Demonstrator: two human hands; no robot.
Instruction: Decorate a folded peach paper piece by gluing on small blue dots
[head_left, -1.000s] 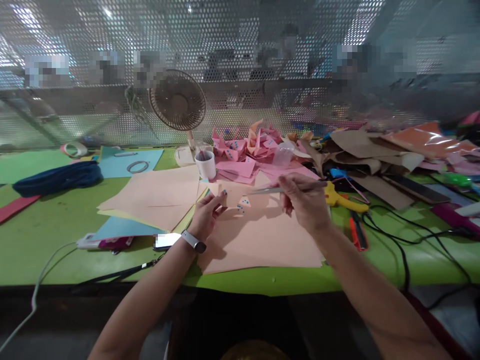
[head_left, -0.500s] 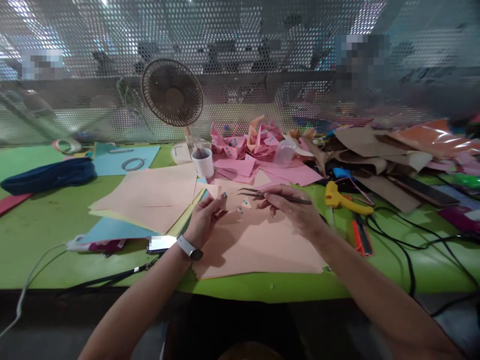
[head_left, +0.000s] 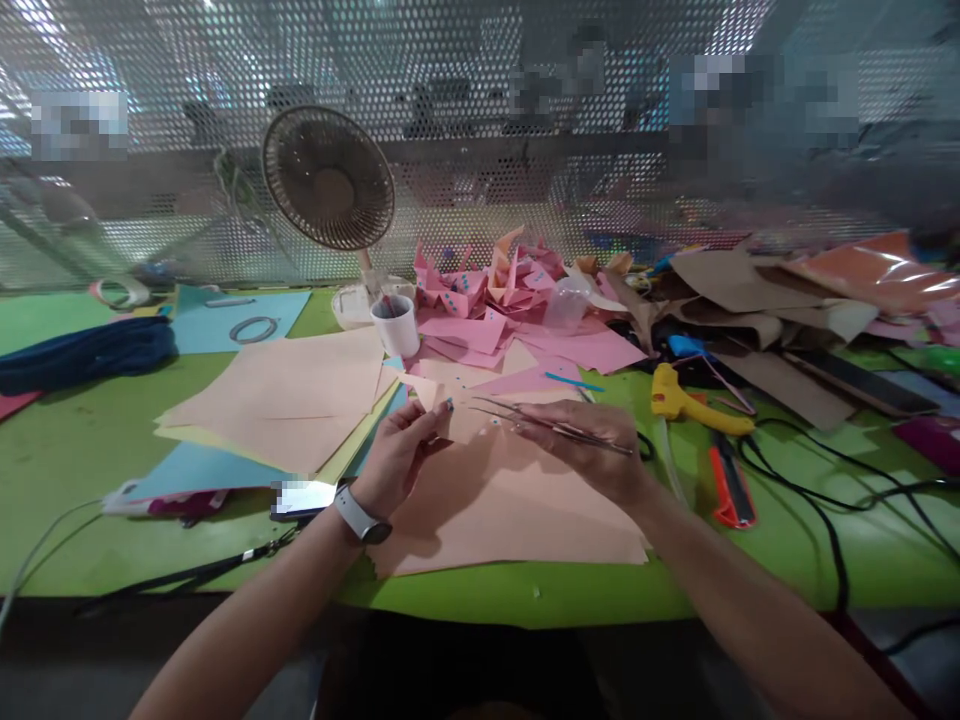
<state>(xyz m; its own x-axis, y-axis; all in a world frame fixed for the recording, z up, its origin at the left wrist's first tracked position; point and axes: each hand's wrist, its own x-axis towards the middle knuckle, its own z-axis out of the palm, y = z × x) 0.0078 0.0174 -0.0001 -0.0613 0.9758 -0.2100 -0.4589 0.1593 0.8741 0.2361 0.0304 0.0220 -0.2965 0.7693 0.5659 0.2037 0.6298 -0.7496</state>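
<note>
Green table (head_left: 112, 440): left hand (head_left: 397, 455) pinches folded paper piece (head_left: 465, 415); right hand (head_left: 600, 450) grips tweezers (head_left: 547, 425), tips touching paper.

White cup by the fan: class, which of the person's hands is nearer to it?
Left. The left hand is just below the cup, while the right hand is further off to the cup's lower right, holding tweezers.

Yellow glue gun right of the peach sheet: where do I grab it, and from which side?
Best guess: take the glue gun by its thick yellow body at the left end, coming down from above. It lies flat on the green table, its thin end stretching right toward the black cables. The near side is crowded by the orange cutter, so avoid approaching from there.
</note>
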